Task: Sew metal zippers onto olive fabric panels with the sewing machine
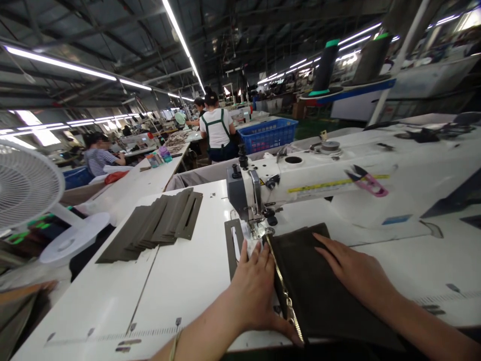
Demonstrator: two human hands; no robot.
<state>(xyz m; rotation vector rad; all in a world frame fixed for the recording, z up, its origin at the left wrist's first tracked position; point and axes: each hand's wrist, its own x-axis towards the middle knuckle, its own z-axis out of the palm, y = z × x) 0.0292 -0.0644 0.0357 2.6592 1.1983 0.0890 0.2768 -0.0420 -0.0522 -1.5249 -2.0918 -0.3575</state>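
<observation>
A dark olive fabric panel [311, 281] lies on the sewing machine table, its top edge close to the presser foot [259, 228]. Along its left side runs a gold metal zipper [280, 273] with its pull near the lower end. My left hand [253, 286] lies with fingers stretched toward the presser foot, the fingertips beside the zipper and the thumb over its lower part. My right hand [356, 271] rests on the panel's right edge, fingers extended flat. A slotted olive piece [231, 245] sits just left of the presser foot, partly behind my left hand.
The white sewing machine [338, 175] carries pink thread snips [370, 183]. Overlapping olive panels [154, 225] lie to the left. A white fan [30, 185] stands at far left. Thread cones [326, 67] are at upper right. A blue crate [268, 135] and several people are behind.
</observation>
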